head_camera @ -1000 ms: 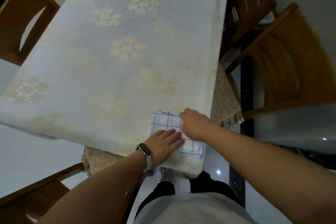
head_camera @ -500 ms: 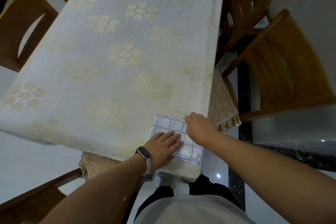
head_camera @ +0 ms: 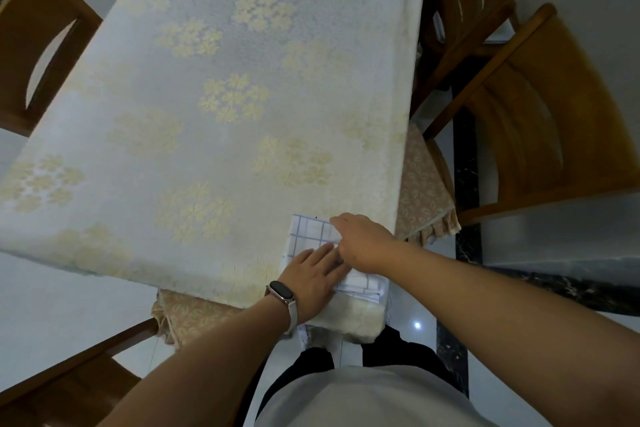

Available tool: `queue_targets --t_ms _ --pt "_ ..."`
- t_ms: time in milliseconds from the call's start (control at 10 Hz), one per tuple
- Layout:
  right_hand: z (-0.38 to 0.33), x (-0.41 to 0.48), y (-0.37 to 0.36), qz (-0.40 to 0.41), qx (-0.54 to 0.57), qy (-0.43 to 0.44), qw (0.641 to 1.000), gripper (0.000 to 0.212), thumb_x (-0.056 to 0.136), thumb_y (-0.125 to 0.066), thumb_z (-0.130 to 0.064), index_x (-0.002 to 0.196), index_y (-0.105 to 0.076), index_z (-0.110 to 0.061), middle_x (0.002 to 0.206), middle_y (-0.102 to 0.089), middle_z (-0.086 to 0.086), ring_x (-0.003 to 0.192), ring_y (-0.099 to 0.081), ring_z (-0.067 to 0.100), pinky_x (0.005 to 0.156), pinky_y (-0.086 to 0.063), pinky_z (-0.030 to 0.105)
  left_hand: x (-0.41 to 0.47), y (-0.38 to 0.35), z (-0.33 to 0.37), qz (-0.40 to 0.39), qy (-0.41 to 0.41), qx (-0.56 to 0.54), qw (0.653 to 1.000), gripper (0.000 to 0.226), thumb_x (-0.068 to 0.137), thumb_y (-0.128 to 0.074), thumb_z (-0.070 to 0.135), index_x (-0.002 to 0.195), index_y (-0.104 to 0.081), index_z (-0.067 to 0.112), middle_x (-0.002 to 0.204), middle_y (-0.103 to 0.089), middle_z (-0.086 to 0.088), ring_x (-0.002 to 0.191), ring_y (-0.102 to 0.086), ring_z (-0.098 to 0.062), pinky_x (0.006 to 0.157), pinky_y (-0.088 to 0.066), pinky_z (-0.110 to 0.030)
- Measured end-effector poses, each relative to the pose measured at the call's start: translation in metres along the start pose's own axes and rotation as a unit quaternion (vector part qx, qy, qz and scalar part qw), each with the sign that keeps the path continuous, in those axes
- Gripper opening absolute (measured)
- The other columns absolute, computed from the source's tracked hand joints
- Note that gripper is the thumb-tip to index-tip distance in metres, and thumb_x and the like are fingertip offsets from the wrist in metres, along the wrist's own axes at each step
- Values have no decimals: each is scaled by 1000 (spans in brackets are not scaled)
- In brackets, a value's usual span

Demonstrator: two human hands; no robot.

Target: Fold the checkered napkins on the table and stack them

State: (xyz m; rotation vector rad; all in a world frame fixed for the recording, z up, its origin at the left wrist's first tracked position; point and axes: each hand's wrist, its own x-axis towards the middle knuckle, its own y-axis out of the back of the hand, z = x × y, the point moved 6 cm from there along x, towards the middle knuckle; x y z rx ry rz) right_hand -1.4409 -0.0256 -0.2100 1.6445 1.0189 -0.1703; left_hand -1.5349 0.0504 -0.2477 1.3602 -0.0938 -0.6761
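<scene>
A folded white napkin with a dark grid (head_camera: 310, 230) lies on top of a small stack of folded napkins (head_camera: 363, 288) at the near right corner of the table (head_camera: 214, 107). My left hand (head_camera: 313, 276), a watch on its wrist, presses flat on the near part of the top napkin with straight fingers. My right hand (head_camera: 363, 241) rests on the napkin's right side, knuckles up, fingers bent down onto the cloth; what its fingertips do is hidden. The hands touch each other.
The table wears a pale cloth with yellow flower clusters. Wooden chairs stand at the right (head_camera: 540, 121), far right (head_camera: 474, 0), far left (head_camera: 38, 45) and near left (head_camera: 69, 381). A beige patterned undercloth (head_camera: 422, 191) hangs at the right edge.
Both hands have stayed on the napkin stack. My right hand has shifted slightly nearer to my left hand, and the camera has tilted a little.
</scene>
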Motion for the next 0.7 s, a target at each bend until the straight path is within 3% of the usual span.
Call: queue_targets --t_ms 200,400,600,700 --pt "-2 1 -5 14 -58 29 998 50 94 -50 -18 142 -36 -13 138 -44 8 120 -44 29 98 -42 42 0 -3 2 -24 25 4 999 70 97 -43 34 153 -1 29 162 -6 -2 148 -4 -27 118 -12 -44" --pt "3 -11 8 55 -51 37 997 58 95 -49 -25 148 -28 -15 145 -35 7 127 -40 27 102 -36 39 -15 16 -3 28 14 -2 1000 69 90 -40 57 148 -25 23 153 -35 -8 140 -33 -29 110 -35 -46" --pt "5 -38 27 108 -78 37 990 39 95 -46 -28 131 -47 -16 130 -45 6 114 -47 26 91 -41 38 -36 70 -33 129 68 -22 989 54 87 -41 55 125 -59 22 130 -60 -4 118 -58 -26 92 -50 -40" --pt "4 -45 36 134 -86 18 987 37 96 -44 -31 129 -50 -16 131 -47 6 117 -47 26 93 -42 37 -46 93 -53 152 120 -48 980 48 86 -41 49 118 -64 21 121 -65 -3 110 -61 -26 88 -50 -39"
